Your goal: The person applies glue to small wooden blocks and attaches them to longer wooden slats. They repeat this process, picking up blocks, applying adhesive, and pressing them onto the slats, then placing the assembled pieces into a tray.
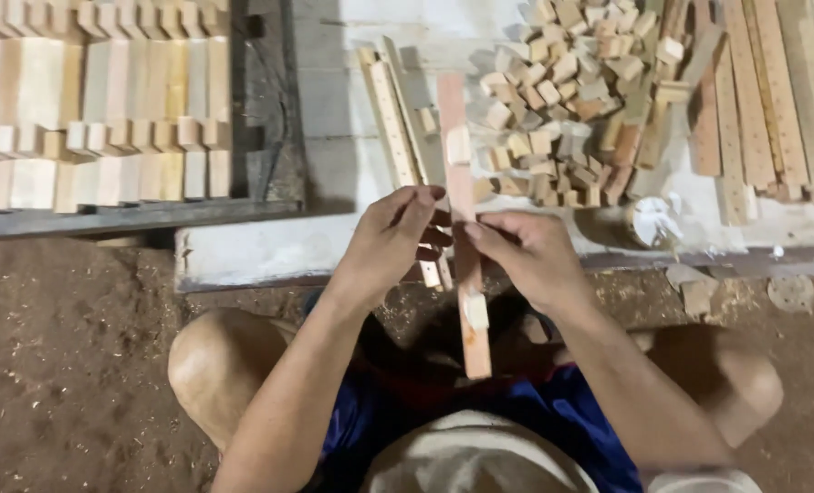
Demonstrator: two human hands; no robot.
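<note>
Presently a reddish wooden slat (462, 228) is held upright over the lap, clamped between the left hand (391, 239) and right hand (527, 256). Two small blocks (459, 146) are already fixed to it. A heap of loose blocks (562, 100) remains unused. Finished slats (97, 110) are stacked in a rack at the left; nothing obstructs the hands.

- Light was moderate and warm, brightest on the pale slab (352, 155) and the heap of blocks (562, 91).
- The dirt floor (69, 365) lay dim and brownish.
- Hands and slat (462, 228) cast a soft dark shadow onto the lap below, so light came from above and ahead.
- A white blob (652, 222) beside the heap was nearly blown out.
- The picture was soft overall, with slight smear on the fingers.
- Straight edges bowed near the frame's borders.
</note>
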